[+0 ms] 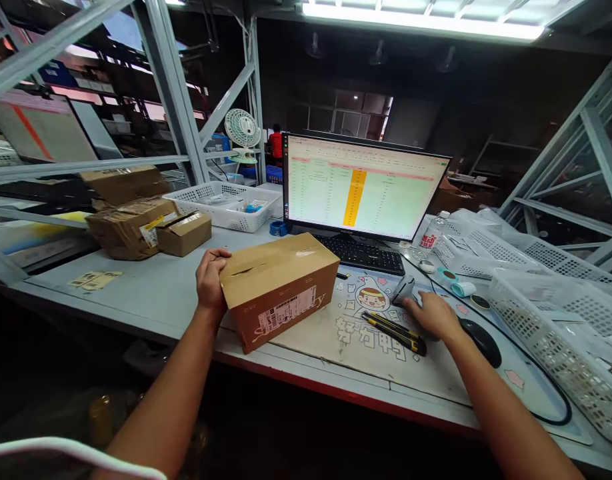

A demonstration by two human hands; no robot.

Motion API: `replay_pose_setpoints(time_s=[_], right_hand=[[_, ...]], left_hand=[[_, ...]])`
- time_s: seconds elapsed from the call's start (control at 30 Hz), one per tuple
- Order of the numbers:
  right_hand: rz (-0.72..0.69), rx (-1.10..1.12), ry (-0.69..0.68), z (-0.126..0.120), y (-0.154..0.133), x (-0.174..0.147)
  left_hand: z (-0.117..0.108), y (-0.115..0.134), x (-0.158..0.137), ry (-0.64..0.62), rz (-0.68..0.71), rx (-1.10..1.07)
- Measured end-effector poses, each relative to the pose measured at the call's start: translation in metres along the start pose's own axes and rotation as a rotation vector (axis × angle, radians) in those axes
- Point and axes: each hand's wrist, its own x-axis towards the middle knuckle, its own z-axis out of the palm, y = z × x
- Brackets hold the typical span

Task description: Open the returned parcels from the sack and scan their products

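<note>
A taped cardboard box [281, 287] with a barcode label lies on the desk in front of me. My left hand [211, 277] grips its left end. My right hand [433, 315] rests on the desk mat, its fingers on the handle of a grey barcode scanner [404, 289]. A yellow and black utility knife [393, 331] lies just left of that hand. A black mouse [481, 340] sits behind my right wrist.
A monitor [361, 187] with a spreadsheet and a black keyboard [363, 255] stand behind the box. Several cardboard parcels [136, 220] sit at the left, a white basket [229, 205] behind them. White baskets [551, 333] line the right. Metal shelving surrounds the desk.
</note>
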Motion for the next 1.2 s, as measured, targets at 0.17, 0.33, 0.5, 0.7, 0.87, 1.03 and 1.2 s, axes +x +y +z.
replay_pose_setpoints(time_s=[0.17, 0.33, 0.5, 0.7, 0.87, 1.03, 1.2], right_hand=[[-0.116, 0.036, 0.154, -0.036, -0.030, 0.051], [-0.206, 0.050, -0.054, -0.029, -0.069, 0.112], [-0.095, 0.022, -0.103, -0.007, -0.086, 0.137], [-0.048, 0.001, -0.196, 0.002, -0.091, 0.138], [-0.096, 0.004, -0.239, -0.011, -0.107, 0.131], [-0.289, 0.020, -0.284, -0.026, -0.111, 0.075], [-0.457, 0.031, -0.354, -0.010, -0.076, -0.013]], left_hand=[[-0.008, -0.003, 0.015, -0.091, -0.089, 0.017], [-0.019, -0.004, 0.029, -0.270, -0.235, -0.015], [-0.024, -0.005, 0.028, -0.313, -0.223, -0.050], [-0.025, -0.003, 0.025, -0.339, -0.276, -0.085], [-0.024, -0.002, 0.024, -0.335, -0.284, -0.124], [-0.020, 0.005, 0.022, -0.333, -0.335, -0.118], [-0.017, 0.015, 0.020, -0.305, -0.395, -0.057]])
